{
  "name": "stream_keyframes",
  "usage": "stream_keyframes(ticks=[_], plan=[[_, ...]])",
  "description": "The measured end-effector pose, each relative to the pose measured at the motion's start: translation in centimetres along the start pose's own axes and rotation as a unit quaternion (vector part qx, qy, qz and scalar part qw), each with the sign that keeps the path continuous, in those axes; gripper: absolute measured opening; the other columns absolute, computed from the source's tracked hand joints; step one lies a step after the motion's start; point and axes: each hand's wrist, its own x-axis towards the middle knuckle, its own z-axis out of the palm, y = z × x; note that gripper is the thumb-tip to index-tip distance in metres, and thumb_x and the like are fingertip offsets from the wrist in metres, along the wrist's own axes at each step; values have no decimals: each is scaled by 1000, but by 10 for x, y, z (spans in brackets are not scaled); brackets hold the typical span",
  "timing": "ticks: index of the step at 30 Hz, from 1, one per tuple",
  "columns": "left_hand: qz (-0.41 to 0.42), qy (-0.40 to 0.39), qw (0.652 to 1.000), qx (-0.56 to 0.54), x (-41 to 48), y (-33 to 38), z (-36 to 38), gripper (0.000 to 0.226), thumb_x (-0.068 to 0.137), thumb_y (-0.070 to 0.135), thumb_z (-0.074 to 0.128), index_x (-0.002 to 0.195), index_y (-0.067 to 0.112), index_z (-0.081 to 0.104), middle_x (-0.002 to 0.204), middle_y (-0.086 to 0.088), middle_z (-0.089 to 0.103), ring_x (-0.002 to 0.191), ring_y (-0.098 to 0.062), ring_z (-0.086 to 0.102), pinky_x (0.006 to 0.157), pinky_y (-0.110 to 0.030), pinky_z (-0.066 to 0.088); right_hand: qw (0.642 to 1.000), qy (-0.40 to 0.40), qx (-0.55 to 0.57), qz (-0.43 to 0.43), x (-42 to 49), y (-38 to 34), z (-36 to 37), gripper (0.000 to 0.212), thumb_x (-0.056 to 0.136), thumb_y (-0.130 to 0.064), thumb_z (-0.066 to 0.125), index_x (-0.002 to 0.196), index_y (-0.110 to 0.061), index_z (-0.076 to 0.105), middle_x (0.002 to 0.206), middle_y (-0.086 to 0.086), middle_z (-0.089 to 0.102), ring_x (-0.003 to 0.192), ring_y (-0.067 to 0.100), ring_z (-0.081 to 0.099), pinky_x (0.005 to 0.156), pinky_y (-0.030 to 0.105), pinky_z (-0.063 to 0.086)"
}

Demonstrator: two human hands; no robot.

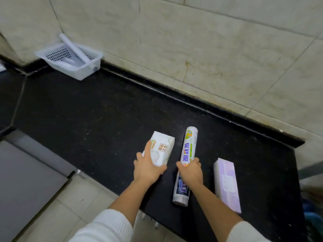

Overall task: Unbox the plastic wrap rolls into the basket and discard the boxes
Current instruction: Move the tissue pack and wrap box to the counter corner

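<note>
On the counter (104, 109) I count two boxes and one loose roll: my left hand (148, 167) grips the white box (161, 148), my right hand (191, 171) wraps the roll (187, 154) beside it, the purple box (227, 184) lies just right of the roll, and the basket (70, 58) sits far left with one roll (73, 48).

Roll (187, 154) between two boxes (161, 148) (basket (76, 70) far left).
</note>
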Motion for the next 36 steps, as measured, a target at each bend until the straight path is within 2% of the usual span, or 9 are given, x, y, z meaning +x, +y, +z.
stream_keyframes(ticks=[7, 14, 16, 20, 22, 29, 36], plan=[[-7, 74, 994, -78, 52, -58, -109, 107, 58, 43, 70, 140, 51, 3, 124, -6, 42, 110, -34, 51, 89, -40, 43, 998, -8, 22, -63, -7, -100, 61, 48, 78, -42, 66, 104, -11, 41, 104, 10, 53, 80, 23, 54, 67, 33, 44], [-40, 124, 988, -87, 108, -168, -252, 104, 55, 45, 67, 139, 53, 5, 124, -3, 41, 112, -32, 50, 88, -41, 45, 992, -41, 19, -119, -57, -239, 184, 51, 77, -44, 66, 108, -11, 44, 103, 6, 50, 78, 21, 51, 63, 31, 39], [-45, 133, 986, -84, 121, -201, -293, 103, 56, 44, 68, 139, 52, 7, 122, -3, 42, 109, -31, 52, 85, -40, 45, 992, -59, 21, -113, -76, -274, 222, 50, 77, -45, 65, 108, -12, 43, 104, 6, 51, 79, 20, 53, 64, 31, 41], [-64, 162, 981, -79, 147, -256, -360, 103, 57, 40, 71, 140, 48, 10, 121, -7, 43, 113, -33, 50, 94, -44, 44, 988, -95, 15, -120, -106, -336, 284, 49, 76, -45, 66, 106, -12, 44, 107, 9, 56, 85, 25, 58, 68, 33, 45], [-68, 174, 979, -87, 161, -275, -385, 103, 55, 41, 71, 140, 47, 11, 119, -6, 42, 110, -34, 50, 93, -46, 45, 985, -103, 3, -137, -111, -363, 306, 52, 76, -44, 66, 108, -9, 45, 110, 12, 57, 92, 30, 61, 74, 36, 48], [-70, 185, 977, -80, 240, -313, -462, 104, 56, 44, 69, 141, 45, 9, 119, -5, 43, 102, -32, 51, 77, -38, 40, 976, -121, -21, -180, -92, -471, 368, 52, 77, -44, 66, 110, -11, 43, 109, 11, 54, 90, 27, 61, 78, 41, 54], [-79, 182, 979, -55, 338, -332, -527, 104, 58, 46, 70, 142, 45, 8, 130, -6, 39, 112, -34, 49, 88, -47, 47, 972, -150, -24, -182, -40, -562, 425, 53, 79, -43, 66, 113, -10, 42, 113, 12, 54, 92, 27, 61, 80, 43, 55]])
